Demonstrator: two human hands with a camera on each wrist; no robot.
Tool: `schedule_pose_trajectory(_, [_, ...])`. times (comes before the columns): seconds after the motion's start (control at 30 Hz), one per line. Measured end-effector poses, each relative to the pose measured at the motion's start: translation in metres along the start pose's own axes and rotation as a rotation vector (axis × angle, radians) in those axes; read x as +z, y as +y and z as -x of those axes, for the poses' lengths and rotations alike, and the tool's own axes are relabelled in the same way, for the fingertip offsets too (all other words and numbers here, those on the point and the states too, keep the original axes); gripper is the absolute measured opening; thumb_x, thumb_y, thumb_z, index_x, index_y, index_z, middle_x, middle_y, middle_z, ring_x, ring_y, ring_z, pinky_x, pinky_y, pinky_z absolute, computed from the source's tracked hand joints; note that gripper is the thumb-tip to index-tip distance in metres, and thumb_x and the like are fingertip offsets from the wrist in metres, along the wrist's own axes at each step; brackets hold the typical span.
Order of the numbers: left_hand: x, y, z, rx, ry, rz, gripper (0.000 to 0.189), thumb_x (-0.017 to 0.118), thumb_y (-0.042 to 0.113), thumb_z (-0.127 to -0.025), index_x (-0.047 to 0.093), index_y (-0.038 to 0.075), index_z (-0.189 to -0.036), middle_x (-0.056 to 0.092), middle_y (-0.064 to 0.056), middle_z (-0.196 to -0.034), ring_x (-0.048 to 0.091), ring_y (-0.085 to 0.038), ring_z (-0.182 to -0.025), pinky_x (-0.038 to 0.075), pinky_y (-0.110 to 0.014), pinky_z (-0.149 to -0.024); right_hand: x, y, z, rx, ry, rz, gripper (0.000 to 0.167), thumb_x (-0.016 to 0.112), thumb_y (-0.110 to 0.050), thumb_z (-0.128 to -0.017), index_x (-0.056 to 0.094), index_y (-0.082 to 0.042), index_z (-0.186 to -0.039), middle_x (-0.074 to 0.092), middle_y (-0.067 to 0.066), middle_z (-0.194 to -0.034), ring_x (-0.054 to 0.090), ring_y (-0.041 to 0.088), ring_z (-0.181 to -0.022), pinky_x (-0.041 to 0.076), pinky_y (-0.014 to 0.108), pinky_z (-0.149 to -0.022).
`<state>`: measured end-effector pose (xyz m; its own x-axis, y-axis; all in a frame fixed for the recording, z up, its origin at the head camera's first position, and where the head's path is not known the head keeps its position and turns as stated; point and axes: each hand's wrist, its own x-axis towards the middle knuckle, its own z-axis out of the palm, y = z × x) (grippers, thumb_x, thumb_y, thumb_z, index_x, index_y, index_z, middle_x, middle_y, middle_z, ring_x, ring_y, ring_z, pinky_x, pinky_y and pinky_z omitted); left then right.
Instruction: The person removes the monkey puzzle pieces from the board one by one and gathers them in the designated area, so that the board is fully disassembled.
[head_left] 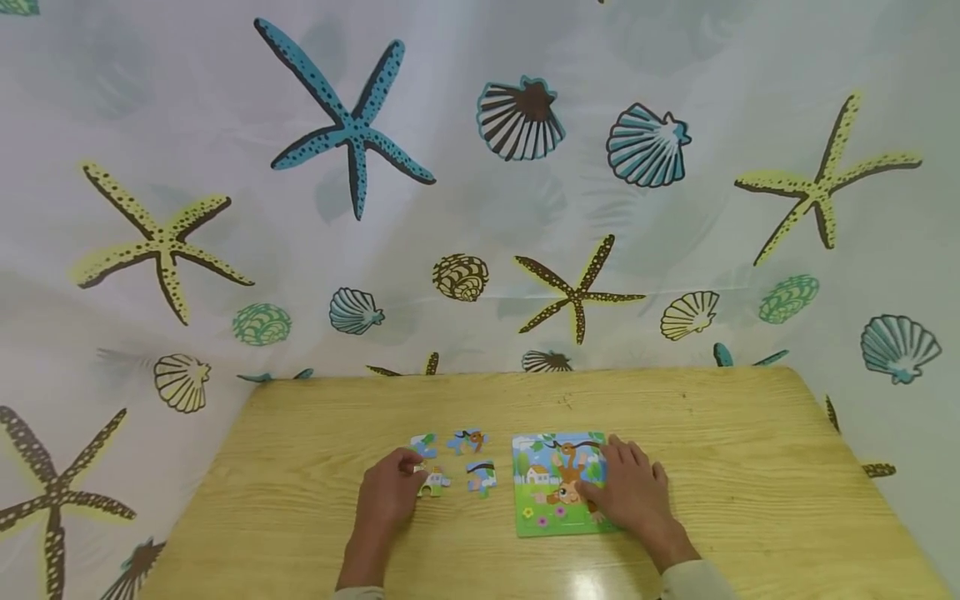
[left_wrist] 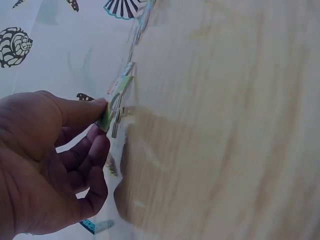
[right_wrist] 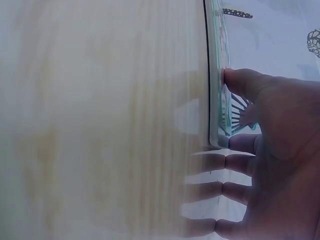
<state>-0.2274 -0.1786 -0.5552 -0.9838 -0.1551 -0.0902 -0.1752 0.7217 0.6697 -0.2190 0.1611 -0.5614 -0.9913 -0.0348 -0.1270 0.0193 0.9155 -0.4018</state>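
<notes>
My left hand (head_left: 390,487) pinches a jigsaw piece (head_left: 435,481) with a house on it between thumb and finger. In the left wrist view that piece (left_wrist: 116,99) looks tilted, close to the tabletop. Three other jigsaw pieces lie just beyond and beside it: a blue-and-green one (head_left: 423,446), one with a branch and part of an animal (head_left: 468,440), and one with a branch end (head_left: 482,477). On the right is a square puzzle board (head_left: 525,528) with a monkey picture. My right hand (head_left: 636,492) rests at its right edge, thumb on the picture, fingers spread onto the table.
A wooden table (head_left: 300,467) carries everything. Behind it and at both sides hangs a pale cloth (head_left: 465,208) printed with starfish and shells. The loose pieces lie left of the board, a small gap apart from it.
</notes>
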Motion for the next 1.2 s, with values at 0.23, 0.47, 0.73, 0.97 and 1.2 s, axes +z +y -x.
schedule_pose_trajectory(0.23, [-0.003, 0.003, 0.003, 0.024, 0.022, -0.066, 0.028, 0.063, 0.016, -0.090, 0.063, 0.005, -0.116, 0.062, -0.013, -0.112, 0.061, -0.031, -0.102, 0.051, -0.047, -0.082, 0.002, 0.001, -0.002, -0.002, -0.003, -0.007, 0.075, 0.063, -0.053, -0.088, 0.040, -0.011, -0.146, 0.028, 0.012, -0.158, 0.024, 0.040, -0.145, 0.020, 0.070, -0.108])
schedule_pose_trajectory(0.47, [0.021, 0.036, 0.008, 0.207, -0.024, -0.005, 0.025, 0.064, 0.015, -0.088, 0.064, 0.008, -0.112, 0.062, -0.007, -0.103, 0.059, -0.020, -0.088, 0.050, -0.036, -0.073, 0.000, 0.002, -0.002, -0.021, -0.012, 0.004, 0.075, 0.060, -0.053, -0.090, 0.039, -0.011, -0.147, 0.028, 0.011, -0.159, 0.025, 0.040, -0.144, 0.020, 0.070, -0.108])
schedule_pose_trajectory(0.73, [0.076, 0.083, 0.016, 0.393, -0.135, -0.101, 0.028, 0.067, 0.023, -0.088, 0.067, 0.012, -0.114, 0.062, -0.007, -0.115, 0.057, -0.025, -0.108, 0.049, -0.045, -0.090, -0.002, 0.003, 0.002, -0.031, -0.020, -0.010, 0.076, 0.060, -0.054, -0.090, 0.039, -0.010, -0.147, 0.030, 0.012, -0.158, 0.026, 0.040, -0.144, 0.020, 0.070, -0.108])
schedule_pose_trajectory(0.97, [0.104, 0.107, 0.021, 0.526, -0.075, -0.313, 0.042, 0.067, 0.034, -0.087, 0.063, 0.013, -0.123, 0.061, -0.004, -0.123, 0.056, -0.025, -0.113, 0.047, -0.045, -0.095, -0.002, 0.009, 0.003, -0.034, -0.058, -0.006, 0.087, 0.061, -0.058, -0.087, 0.032, -0.006, -0.151, 0.027, 0.012, -0.159, 0.023, 0.039, -0.146, 0.017, 0.068, -0.112])
schedule_pose_trajectory(1.2, [0.119, 0.119, 0.021, 0.503, -0.116, -0.441, 0.057, 0.069, 0.050, -0.084, 0.059, 0.016, -0.130, 0.054, -0.001, -0.133, 0.050, -0.025, -0.122, 0.045, -0.052, -0.095, -0.003, 0.013, 0.002, -0.063, -0.057, -0.021, 0.095, 0.062, -0.065, -0.082, 0.033, -0.007, -0.150, 0.028, 0.010, -0.159, 0.023, 0.037, -0.146, 0.018, 0.066, -0.112])
